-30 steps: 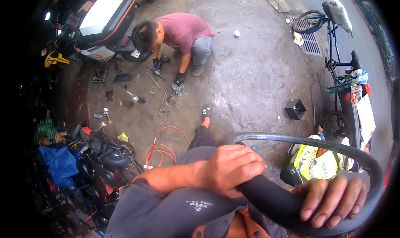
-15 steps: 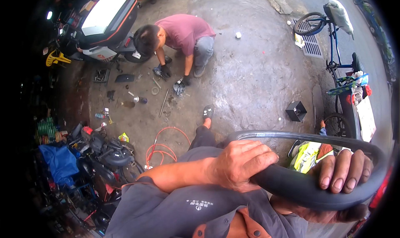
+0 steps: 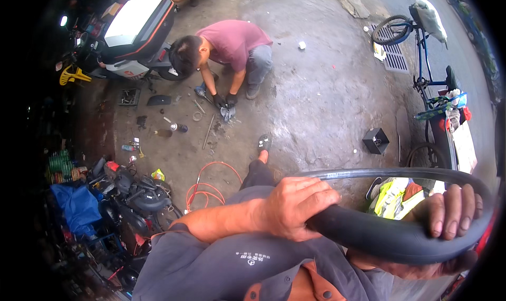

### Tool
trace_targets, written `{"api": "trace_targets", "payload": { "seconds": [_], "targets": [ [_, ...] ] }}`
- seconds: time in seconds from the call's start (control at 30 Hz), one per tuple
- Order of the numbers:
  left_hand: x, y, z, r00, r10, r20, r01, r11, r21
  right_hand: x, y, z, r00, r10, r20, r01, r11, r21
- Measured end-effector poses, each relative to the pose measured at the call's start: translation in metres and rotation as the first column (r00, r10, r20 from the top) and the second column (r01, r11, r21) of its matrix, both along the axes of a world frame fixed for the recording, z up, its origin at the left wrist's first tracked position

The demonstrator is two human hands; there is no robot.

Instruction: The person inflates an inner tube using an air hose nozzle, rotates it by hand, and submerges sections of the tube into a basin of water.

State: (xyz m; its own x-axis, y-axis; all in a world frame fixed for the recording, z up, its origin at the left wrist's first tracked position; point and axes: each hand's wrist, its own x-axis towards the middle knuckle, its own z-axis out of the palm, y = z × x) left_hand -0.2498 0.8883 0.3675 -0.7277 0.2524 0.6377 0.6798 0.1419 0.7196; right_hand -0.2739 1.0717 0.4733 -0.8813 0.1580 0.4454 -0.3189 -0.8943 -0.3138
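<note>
Right hand [image 3: 452,211], farther right than before, and left hand [image 3: 301,205], curled around black tube [image 3: 377,238], its near stretch between them.

Ring before the wearer, a hand at either side, floor beyond.
The left hand [image 3: 301,209] is on the left part of the rubber ring [image 3: 377,240], the right hand [image 3: 454,212] on its right part. Beyond the ring, a box [image 3: 376,141] stands on the floor [image 3: 327,106], left of a bicycle [image 3: 420,81] whose far wheel is by a drain grate [image 3: 396,61]. Ahead and leftward crouches a co-worker [image 3: 234,40], right of a scooter [image 3: 126,69]. A hose [image 3: 198,178] lies left of the wearer's foot [image 3: 264,142]; farther left is a heap of parts [image 3: 142,198], with a tarp [image 3: 76,209] at its left.
</note>
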Motion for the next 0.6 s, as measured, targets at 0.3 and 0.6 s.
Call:
{"api": "trace_targets", "payload": {
  "seconds": [0.3, 0.6],
  "targets": [
    [-0.002, 0.004, 0.006, 0.998, -0.069, -0.002, 0.069, 0.997, 0.018, 0.015, 0.003, 0.009, 0.959, -0.036, 0.279, -0.010, 0.987, 0.162],
    [0.007, 0.007, 0.003, 0.999, -0.033, -0.016, 0.032, 0.996, -0.085, 0.017, 0.008, -0.010, 0.954, -0.160, 0.253, 0.121, 0.979, 0.165]
  ]
}}
